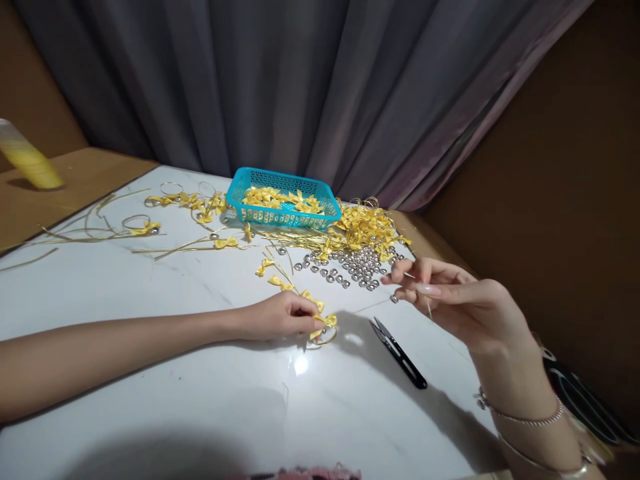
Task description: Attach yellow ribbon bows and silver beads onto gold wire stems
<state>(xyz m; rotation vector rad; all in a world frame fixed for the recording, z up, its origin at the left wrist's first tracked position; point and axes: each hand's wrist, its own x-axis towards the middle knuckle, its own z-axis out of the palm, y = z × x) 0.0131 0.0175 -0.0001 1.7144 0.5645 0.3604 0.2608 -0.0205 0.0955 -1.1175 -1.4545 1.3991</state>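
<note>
My left hand (293, 315) pinches a yellow ribbon bow (327, 321) with a small loop of gold cord under it, low over the white table. A thin cord (371, 307) runs from there to my right hand (440, 290), which is raised at the right, its thumb and index finger pressed together on the cord. On the cord, beside the right fingertips, sits a small silver bead (394, 299). More yellow bows (281, 283) lie just beyond my left hand. Black thread snips (400, 355) rest on the table between and below the hands.
A blue basket (284, 220) at the back holds yellow bows. Right of it are a heap of bows (367, 227) and many silver beads (363, 267). Gold cords (90, 233) and bows lie at the left. A yellow-filled bottle (30, 163) stands far left.
</note>
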